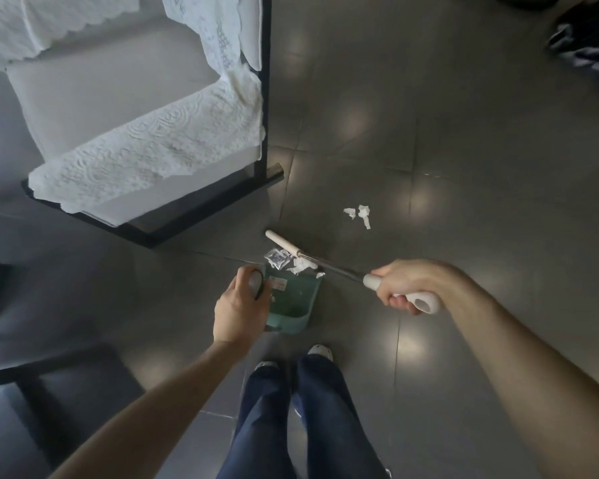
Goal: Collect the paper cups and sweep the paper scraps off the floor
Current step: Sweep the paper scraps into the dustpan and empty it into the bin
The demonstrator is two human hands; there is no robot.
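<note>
A green dustpan [293, 302] stands on the grey tiled floor just ahead of my feet. My left hand [240, 305] grips the top of its handle. My right hand [403, 285] is closed on the white grip of a broom [291, 249], whose metal shaft runs left to a pale head lying across the dustpan's mouth. A shiny wrapper [276, 260] and white paper scraps [301, 266] lie at the pan's lip against the broom head. More white paper scraps [360, 214] lie on the floor beyond the broom, to the right. No paper cup is in view.
A white armchair [125, 108] with lace covers and a black frame stands at the upper left, its leg close to the broom head. Dark furniture [32, 375] sits at the lower left. A dark bundle [588, 43] lies at the top right.
</note>
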